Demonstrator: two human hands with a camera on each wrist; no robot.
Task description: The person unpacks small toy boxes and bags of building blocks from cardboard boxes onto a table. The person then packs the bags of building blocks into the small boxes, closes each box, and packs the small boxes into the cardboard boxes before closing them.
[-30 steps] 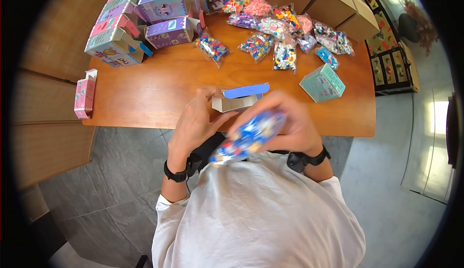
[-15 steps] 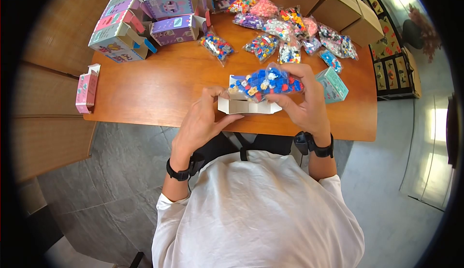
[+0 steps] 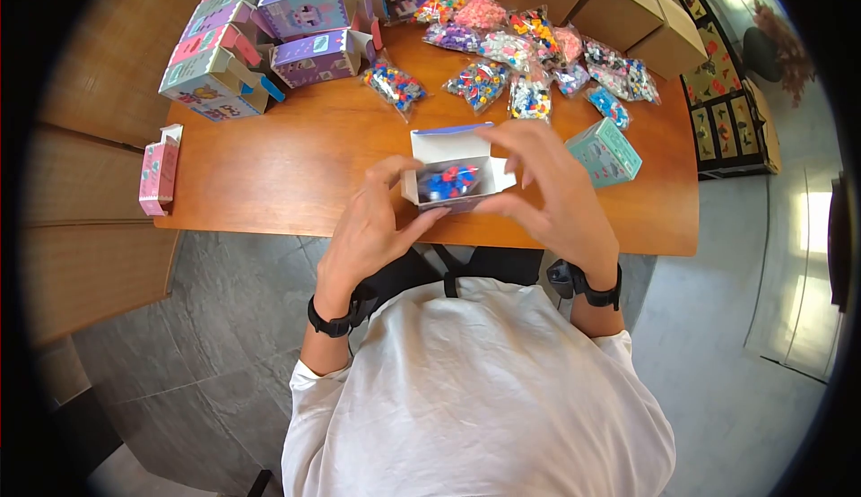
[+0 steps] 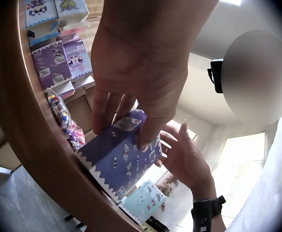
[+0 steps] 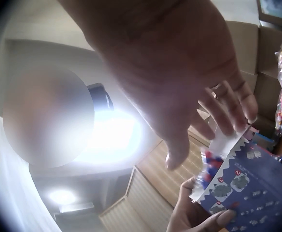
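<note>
A small purple carton (image 4: 124, 157) stands on the wooden table near its front edge, its white-lined lid flap (image 3: 448, 145) raised toward the back. My left hand (image 3: 360, 223) grips the carton at its left end, thumb along the near face and fingers behind. Inside the carton's mouth lies a clear bag of blue and red toy bricks (image 3: 451, 181), slightly blurred. Beside the right end of the opening, my right hand (image 3: 560, 187) has its fingers spread and holds nothing. In the right wrist view, part of the brick bag (image 5: 209, 168) shows above the scalloped rim.
Several bags of coloured bricks (image 3: 507, 48) lie at the back of the table (image 3: 287, 161). Stacked cartons (image 3: 309, 13) occupy the back left, and brown cardboard boxes (image 3: 619, 13) the back right. A teal carton (image 3: 608, 154) stands to the right, a pink one (image 3: 160, 174) at the left edge.
My right hand has swung the brick bag over to the carton and let it go inside. The left hand has kept its grip on the carton, whose flap now stands farther back.
</note>
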